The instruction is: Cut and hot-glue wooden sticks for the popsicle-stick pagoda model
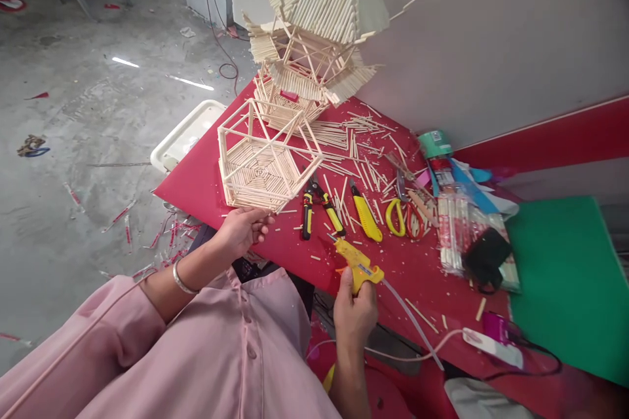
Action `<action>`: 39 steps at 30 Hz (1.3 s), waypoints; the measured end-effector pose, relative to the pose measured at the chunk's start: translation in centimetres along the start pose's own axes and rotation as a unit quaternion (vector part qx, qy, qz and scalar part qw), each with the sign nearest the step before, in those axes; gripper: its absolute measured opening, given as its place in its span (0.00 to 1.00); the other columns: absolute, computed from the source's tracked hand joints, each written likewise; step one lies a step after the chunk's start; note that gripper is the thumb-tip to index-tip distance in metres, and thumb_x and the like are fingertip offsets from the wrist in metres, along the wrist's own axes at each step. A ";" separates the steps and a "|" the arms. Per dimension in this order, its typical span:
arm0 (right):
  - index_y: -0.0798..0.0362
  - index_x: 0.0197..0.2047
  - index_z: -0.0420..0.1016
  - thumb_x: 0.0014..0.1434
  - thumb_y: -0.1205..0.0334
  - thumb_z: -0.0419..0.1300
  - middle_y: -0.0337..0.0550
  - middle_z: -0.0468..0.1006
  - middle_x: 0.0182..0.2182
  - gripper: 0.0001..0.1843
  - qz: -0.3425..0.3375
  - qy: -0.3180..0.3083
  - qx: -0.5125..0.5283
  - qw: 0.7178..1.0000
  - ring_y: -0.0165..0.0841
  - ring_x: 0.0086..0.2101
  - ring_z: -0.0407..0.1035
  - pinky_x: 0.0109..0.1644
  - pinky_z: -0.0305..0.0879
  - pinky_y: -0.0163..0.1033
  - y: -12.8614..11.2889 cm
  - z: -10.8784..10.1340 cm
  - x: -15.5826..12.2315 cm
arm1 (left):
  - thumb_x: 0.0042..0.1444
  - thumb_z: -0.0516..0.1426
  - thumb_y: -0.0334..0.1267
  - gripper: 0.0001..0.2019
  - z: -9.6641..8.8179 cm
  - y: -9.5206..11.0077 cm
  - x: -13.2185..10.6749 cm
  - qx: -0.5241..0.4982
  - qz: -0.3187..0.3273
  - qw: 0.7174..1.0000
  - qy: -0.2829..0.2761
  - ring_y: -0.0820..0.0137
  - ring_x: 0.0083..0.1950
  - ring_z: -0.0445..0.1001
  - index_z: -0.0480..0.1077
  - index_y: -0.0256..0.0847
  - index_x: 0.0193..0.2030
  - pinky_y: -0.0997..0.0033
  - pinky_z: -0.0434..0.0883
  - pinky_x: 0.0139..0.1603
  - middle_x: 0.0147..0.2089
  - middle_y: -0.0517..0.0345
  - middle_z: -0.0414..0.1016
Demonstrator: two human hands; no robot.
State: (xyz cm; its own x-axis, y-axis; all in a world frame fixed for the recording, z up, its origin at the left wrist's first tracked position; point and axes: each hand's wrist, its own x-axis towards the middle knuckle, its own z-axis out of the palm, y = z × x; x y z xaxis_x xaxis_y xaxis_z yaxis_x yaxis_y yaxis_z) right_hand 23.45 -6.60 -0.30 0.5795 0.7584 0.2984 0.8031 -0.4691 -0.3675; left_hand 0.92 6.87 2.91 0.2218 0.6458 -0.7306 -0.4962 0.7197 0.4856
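My right hand (pixel 354 308) is wrapped round a yellow hot glue gun (pixel 360 260), whose nozzle points up and to the left over the table's front edge. A clear glue stick (pixel 410 314) trails from its back end. My left hand (pixel 246 230) has its fingers curled in at the near lower edge of a hexagonal stick frame (pixel 268 173), pinching that edge. The frame has upright posts, a top ring with crossing sticks and a floor of sticks laid in rings. Behind it stands a tiered stick pagoda model (pixel 319 33) with sloping roofs.
On the red tabletop (pixel 196 177) lie loose sticks (pixel 363 144), black-and-yellow pliers (pixel 319 203), a yellow utility knife (pixel 366 213) and yellow-handled scissors (pixel 396 217). Stick packs (pixel 452 229), a black pouch (pixel 487 254) and a white power strip (pixel 493 347) are at right. A cable runs near my right wrist.
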 end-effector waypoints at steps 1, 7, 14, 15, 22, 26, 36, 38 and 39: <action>0.49 0.25 0.64 0.63 0.33 0.46 0.44 0.71 0.21 0.30 -0.003 -0.010 -0.016 1.000 0.36 0.22 0.63 0.26 0.52 0.37 0.5 -0.1 0.1 | 0.56 0.57 0.27 0.07 0.0 0.0 0.0 0.001 0.000 1.000 -0.001 0.80 0.17 0.66 0.71 0.31 0.27 0.80 0.62 0.15 0.25 0.56 0.73; 0.58 0.35 0.80 0.67 0.39 0.44 0.54 0.79 0.28 0.34 -0.075 -0.001 -0.094 0.993 0.39 0.26 0.70 0.28 0.56 0.39 2.5 -1.2 1.4 | 0.54 0.58 0.28 0.05 -0.1 0.0 0.1 0.006 -0.004 1.000 -0.001 0.80 0.18 0.65 0.72 0.32 0.28 0.81 0.61 0.15 0.25 0.55 0.73; 0.54 0.37 0.80 0.62 0.60 0.62 0.46 0.80 0.25 0.07 -0.199 0.137 0.074 0.968 0.35 0.24 0.72 0.28 0.66 0.38 -2.5 -1.6 2.1 | 0.52 0.59 0.29 0.05 0.0 0.0 0.2 0.007 -0.003 1.000 0.005 0.80 0.17 0.63 0.71 0.32 0.26 0.80 0.57 0.14 0.23 0.58 0.70; 0.54 0.41 0.79 0.63 0.63 0.61 0.45 0.81 0.27 0.06 -0.231 0.105 0.125 0.959 0.33 0.25 0.73 0.30 0.68 0.36 -3.9 -0.9 1.9 | 0.51 0.60 0.29 0.05 0.0 0.0 0.2 0.005 -0.002 1.000 0.008 0.80 0.16 0.62 0.70 0.33 0.25 0.81 0.56 0.14 0.22 0.59 0.69; 0.56 0.49 0.77 0.65 0.66 0.59 0.46 0.82 0.30 0.11 -0.343 -0.011 0.248 0.906 0.31 0.29 0.75 0.37 0.72 0.34 -10.8 4.9 0.7 | 0.48 0.61 0.31 0.11 0.1 0.0 0.2 0.010 0.004 1.000 0.000 0.82 0.14 0.55 0.65 0.36 0.19 0.80 0.51 0.13 0.16 0.64 0.61; 0.57 0.48 0.79 0.66 0.63 0.59 0.46 0.82 0.28 0.11 -0.340 -0.021 0.233 0.911 0.32 0.28 0.75 0.36 0.71 0.35 -11.5 6.1 0.7 | 0.49 0.61 0.33 0.12 -0.1 -0.2 0.4 0.010 0.007 1.000 -0.017 0.82 0.14 0.54 0.64 0.36 0.19 0.80 0.50 0.14 0.14 0.65 0.58; 0.56 0.45 0.80 0.68 0.60 0.56 0.48 0.83 0.30 0.13 -0.312 -0.025 0.205 0.927 0.32 0.30 0.76 0.38 0.71 0.35 -11.7 6.6 0.6 | 0.47 0.64 0.37 0.14 -0.6 -0.5 0.7 0.019 0.007 0.999 -0.034 0.82 0.14 0.53 0.64 0.37 0.19 0.79 0.50 0.14 0.14 0.65 0.58; 0.56 0.46 0.80 0.68 0.60 0.55 0.48 0.83 0.30 0.13 -0.314 -0.028 0.203 0.927 0.33 0.30 0.77 0.38 0.71 0.35 -11.8 6.7 0.7 | 0.48 0.63 0.37 0.14 -0.6 -0.5 0.6 0.021 0.008 0.999 -0.032 0.81 0.14 0.53 0.64 0.37 0.18 0.79 0.50 0.15 0.14 0.65 0.58; 0.56 0.46 0.80 0.68 0.60 0.55 0.48 0.82 0.30 0.13 -0.316 -0.030 0.200 0.927 0.32 0.30 0.76 0.38 0.71 0.35 -11.9 6.7 0.7 | 0.49 0.62 0.37 0.14 -0.5 -0.4 0.6 0.022 0.010 0.999 -0.029 0.81 0.14 0.53 0.64 0.37 0.18 0.79 0.50 0.15 0.14 0.65 0.58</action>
State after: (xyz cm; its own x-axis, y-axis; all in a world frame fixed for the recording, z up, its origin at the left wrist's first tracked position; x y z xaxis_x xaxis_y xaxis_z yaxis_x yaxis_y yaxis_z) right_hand 13.42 2.57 -1.61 -0.0068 0.8538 0.5206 0.8568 0.2734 -0.4371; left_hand 0.83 6.79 2.06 0.2609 0.6721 -0.6930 -0.4639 0.7168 0.5206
